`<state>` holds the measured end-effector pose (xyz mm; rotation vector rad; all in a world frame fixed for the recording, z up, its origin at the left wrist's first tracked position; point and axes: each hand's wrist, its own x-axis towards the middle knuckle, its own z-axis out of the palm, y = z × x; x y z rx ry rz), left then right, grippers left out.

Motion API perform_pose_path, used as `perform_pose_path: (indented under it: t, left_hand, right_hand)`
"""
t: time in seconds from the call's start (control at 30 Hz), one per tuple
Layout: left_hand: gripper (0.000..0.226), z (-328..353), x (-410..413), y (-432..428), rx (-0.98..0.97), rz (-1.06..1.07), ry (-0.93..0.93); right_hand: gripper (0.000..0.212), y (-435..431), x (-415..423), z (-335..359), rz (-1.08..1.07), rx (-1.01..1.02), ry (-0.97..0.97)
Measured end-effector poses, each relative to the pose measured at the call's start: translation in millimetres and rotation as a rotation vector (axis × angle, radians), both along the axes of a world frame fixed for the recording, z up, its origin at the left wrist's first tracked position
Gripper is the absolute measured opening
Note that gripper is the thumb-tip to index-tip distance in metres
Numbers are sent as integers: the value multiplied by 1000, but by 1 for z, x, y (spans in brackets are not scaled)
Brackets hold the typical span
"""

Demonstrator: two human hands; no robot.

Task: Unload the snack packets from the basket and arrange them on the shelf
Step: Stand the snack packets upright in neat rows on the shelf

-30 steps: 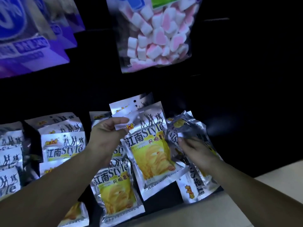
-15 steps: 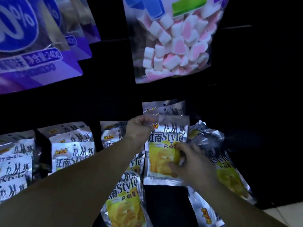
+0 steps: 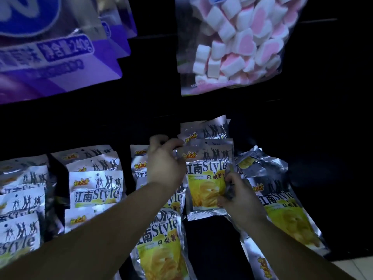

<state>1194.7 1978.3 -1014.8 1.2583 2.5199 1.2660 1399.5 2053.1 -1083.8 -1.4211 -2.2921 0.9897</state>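
Fingers (image 3: 171,145) pinch the snack packet (image 3: 207,190), long axis and top pointing away.

Dim, bluish, soft view.
Foil packets (image 3: 207,178) beside the fingers (image 3: 158,140) catch glare; beyond the fingers the shelf (image 3: 121,126) falls black, edges bowed and blurred.

The silver snack packets (image 3: 207,178) read "江南Style", and the purple bag (image 3: 60,57) hanging above carries a "240g" label.

Left hand (image 3: 165,164) pinches top corner of silver chip packet (image 3: 207,178) at frame centre; right hand (image 3: 240,201) grips its lower right edge.
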Motion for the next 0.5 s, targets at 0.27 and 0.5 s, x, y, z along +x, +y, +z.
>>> perform_pose_path:
  t: [0.27, 0.5]
  left_hand:
    - [56, -19, 69, -35, -352, -314, -995]
    - [65, -36, 92, -28, -368, -309, -863]
  right_hand:
    - [38, -3, 4, 11, 33, -116, 158]
    - [15, 9, 38, 22, 1, -63, 1]
